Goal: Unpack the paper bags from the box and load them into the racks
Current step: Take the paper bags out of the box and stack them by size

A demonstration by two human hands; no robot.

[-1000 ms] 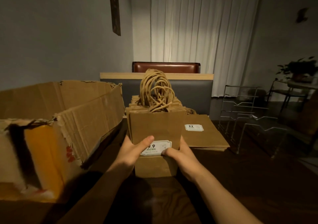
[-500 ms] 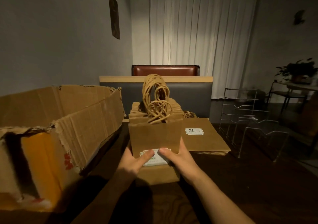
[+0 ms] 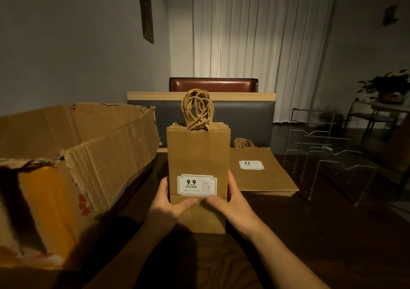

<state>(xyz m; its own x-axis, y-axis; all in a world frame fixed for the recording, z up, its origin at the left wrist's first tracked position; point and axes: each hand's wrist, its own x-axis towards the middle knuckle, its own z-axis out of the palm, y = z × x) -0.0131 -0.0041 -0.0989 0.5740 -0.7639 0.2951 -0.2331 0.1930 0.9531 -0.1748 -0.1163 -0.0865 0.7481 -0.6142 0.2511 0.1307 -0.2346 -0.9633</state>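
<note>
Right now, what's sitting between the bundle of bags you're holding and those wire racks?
In the head view, a flat stack of paper bags lies on the table between the held bundle and the wire racks.

**What the view hides**

The held stack of paper bags (image 3: 197,155) conceals both hands' fingers behind it and the table's far edge. The cardboard box (image 3: 73,166) runs off the left edge, its inside lost in shadow. The label's (image 3: 197,185) small print under "9.9" is unreadable. The wire racks (image 3: 328,151) blur into darkness.
</note>
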